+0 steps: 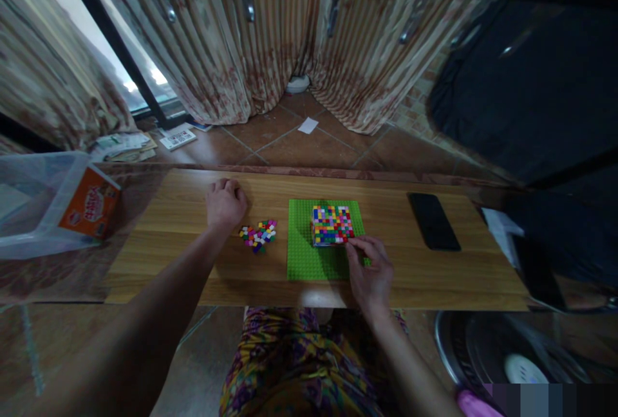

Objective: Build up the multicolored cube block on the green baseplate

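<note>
Our patterned clothing [294, 365] is nearest; our left hand [226, 204] curls by loose bricks [263, 235], our right hand [374, 269] touches the block [332, 224], both grips unclear.

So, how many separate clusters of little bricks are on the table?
2. One is the loose pile beside the left hand; the other is the built block on the green baseplate, with the right hand at its near right corner. More could be hidden under the hands.

Daylight enters a dim interior through an overexposed window [72, 2] at ten o'clock, with pale sheen on the tabletop [159, 221] at six, deep shadow at two, wide-angle stretching along the margins, and coarse pixelation at four.
</note>
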Motion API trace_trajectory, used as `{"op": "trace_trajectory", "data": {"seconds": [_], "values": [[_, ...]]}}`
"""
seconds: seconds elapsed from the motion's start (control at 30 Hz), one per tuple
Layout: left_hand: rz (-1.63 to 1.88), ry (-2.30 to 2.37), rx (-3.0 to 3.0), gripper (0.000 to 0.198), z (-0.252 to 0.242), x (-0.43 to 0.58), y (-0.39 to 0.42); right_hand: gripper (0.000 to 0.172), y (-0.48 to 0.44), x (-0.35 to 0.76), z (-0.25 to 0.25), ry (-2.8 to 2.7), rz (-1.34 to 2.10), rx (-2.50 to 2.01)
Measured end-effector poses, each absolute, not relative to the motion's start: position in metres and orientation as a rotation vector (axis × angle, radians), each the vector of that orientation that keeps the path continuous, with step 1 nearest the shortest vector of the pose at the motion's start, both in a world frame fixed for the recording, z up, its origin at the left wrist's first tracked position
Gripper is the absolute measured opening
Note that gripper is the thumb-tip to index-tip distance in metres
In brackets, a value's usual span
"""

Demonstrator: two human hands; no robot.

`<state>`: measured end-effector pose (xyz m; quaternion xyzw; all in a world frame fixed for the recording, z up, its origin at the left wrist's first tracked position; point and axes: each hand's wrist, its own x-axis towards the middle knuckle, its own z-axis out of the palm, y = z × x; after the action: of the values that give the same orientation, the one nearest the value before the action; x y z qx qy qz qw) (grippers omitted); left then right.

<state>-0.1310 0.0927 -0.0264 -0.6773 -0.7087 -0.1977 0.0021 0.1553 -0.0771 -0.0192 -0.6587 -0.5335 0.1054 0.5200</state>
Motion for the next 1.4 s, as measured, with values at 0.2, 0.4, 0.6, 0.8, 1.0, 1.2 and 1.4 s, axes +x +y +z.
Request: {"op": "trace_trajectory", "data": {"seconds": [0.2, 0.4, 0.6, 0.8, 1.0, 1.2, 1.4], "values": [[-0.63, -2.198, -2.126, 0.031, -0.03, -0.132, 0.094, 0.024, -0.076, 0.157, -0.014, -1.167, 0.327, -1.613], [-0.639, -2.198, -2.139, 0.033, -0.03, -0.133, 0.095, 0.029, -0.064, 0.152, -0.013, -1.023, 0.39, -1.697], [-0.582, -2.213, -2.128, 0.032, -0.027, -0.131, 0.093, 0.029, -0.06, 0.148, -0.017, -0.984, 0.405, -1.666], [-0.624, -2.222, -2.124, 0.032, -0.028, -0.13, 0.092, 0.029, -0.06, 0.148, -0.027, -0.993, 0.403, -1.618], [-0.632, -2.233, -2.13, 0.032, -0.027, -0.13, 0.092, 0.03, -0.059, 0.151, -0.025, -1.037, 0.42, -1.623], [-0.617, -2.207, -2.102, 0.031, -0.03, -0.131, 0.093, 0.029, -0.068, 0.149, -0.009, -0.972, 0.374, -1.589], [-0.618, -2.221, -2.122, 0.031, -0.03, -0.131, 0.092, 0.015, -0.08, 0.117, 0.009, -1.282, 0.352, -1.479]]}}
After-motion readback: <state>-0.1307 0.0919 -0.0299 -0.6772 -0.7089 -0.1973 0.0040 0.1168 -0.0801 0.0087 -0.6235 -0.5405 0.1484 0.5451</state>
